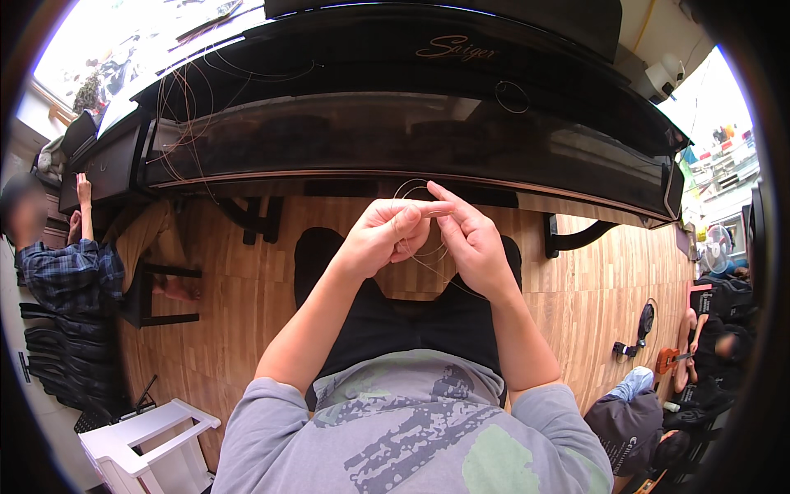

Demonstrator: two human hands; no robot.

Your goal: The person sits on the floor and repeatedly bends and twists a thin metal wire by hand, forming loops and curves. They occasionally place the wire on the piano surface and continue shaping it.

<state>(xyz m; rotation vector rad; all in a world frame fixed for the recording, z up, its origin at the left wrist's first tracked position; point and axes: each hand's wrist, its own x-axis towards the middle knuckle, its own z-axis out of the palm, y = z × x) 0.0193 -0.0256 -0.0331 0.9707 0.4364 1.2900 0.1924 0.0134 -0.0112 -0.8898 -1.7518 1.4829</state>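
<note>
I am seated, with both hands raised in front of a black upright piano (329, 123). A thin wire string (411, 180), bent into loose loops, runs round and between my fingers. My left hand (378, 237) is closed on it, its index finger pointing toward the right hand. The fingers of my right hand (479, 251) meet the left fingertips and pinch the string there. One loop rises above the fingertips, and thin strands hang below the hands over my lap. The exact ends of the string are too fine to make out.
Copper-coloured strings (188, 107) drape over the piano's left side. A small coiled string (497, 93) lies at its right. A person in a plaid shirt (62, 272) sits at left. A white stool (156, 440) stands lower left; people with a ukulele (667, 360) are at right.
</note>
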